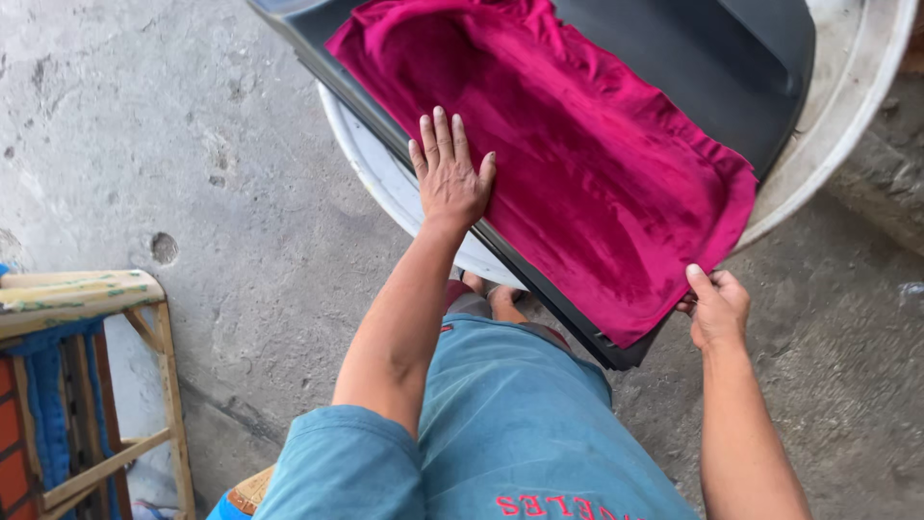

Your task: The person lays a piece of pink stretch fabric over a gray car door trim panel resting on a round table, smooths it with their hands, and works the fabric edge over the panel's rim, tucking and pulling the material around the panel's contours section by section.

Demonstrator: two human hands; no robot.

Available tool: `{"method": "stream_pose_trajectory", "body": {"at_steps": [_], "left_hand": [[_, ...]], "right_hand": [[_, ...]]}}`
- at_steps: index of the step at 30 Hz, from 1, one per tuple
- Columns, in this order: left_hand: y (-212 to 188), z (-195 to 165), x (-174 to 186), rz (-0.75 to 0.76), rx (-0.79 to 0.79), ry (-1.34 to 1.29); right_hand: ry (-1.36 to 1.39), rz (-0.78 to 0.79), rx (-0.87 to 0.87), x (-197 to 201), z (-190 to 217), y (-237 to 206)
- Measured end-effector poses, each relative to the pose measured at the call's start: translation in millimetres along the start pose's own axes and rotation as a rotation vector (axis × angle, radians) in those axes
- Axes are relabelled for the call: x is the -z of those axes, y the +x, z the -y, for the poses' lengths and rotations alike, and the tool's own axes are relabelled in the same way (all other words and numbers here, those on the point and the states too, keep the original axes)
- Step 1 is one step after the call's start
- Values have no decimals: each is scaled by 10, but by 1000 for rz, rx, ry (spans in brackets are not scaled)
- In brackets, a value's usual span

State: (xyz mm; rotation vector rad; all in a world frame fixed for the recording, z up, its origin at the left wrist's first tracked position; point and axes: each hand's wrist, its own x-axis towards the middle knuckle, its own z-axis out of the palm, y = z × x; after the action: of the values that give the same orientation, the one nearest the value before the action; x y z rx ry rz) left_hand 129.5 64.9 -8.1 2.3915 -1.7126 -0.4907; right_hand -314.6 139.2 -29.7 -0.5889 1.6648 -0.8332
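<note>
A magenta cloth [577,144] lies spread over a dark grey board [712,58] that rests slanted across a white round tub [847,116]. My left hand [449,173] lies flat on the cloth's near left edge, fingers straight and close together. My right hand [714,306] grips the board's near right corner, thumb on top next to the cloth's edge. My arms reach forward over my blue shirt.
The floor [192,144] is rough grey concrete with pits and stains. A wooden frame [144,327] with blue fabric stands at the lower left. A foot [496,299] shows under the board's near edge.
</note>
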Motion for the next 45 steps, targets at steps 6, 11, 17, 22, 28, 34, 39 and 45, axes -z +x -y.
{"method": "stream_pose_trajectory", "body": {"at_steps": [6,11,17,22,28,34,39,45], "left_hand": [[295,375,164,-21,187,-85],[493,646,202,-53,255,-126],[771,668,5,-241,356,-239],[817,688,30,-295,480,-400],[341,313,-137,-238,670,-582],[321,119,-159,-366,884,-653],[600,196,37,-417,1016,-686],[651,270,119,-447,1044,-843]], "right_hand": [[-42,-2,-33,5,120,-53],[-46,-2,-61,-16,216,-103],[-74,19,-77,30,233,-78],[-62,79,-59,73,177,-34],[-58,183,-24,111,65,96],[-73,242,5,94,0,97],[-88,277,-26,80,41,77],[-102,310,-63,119,83,67]]}}
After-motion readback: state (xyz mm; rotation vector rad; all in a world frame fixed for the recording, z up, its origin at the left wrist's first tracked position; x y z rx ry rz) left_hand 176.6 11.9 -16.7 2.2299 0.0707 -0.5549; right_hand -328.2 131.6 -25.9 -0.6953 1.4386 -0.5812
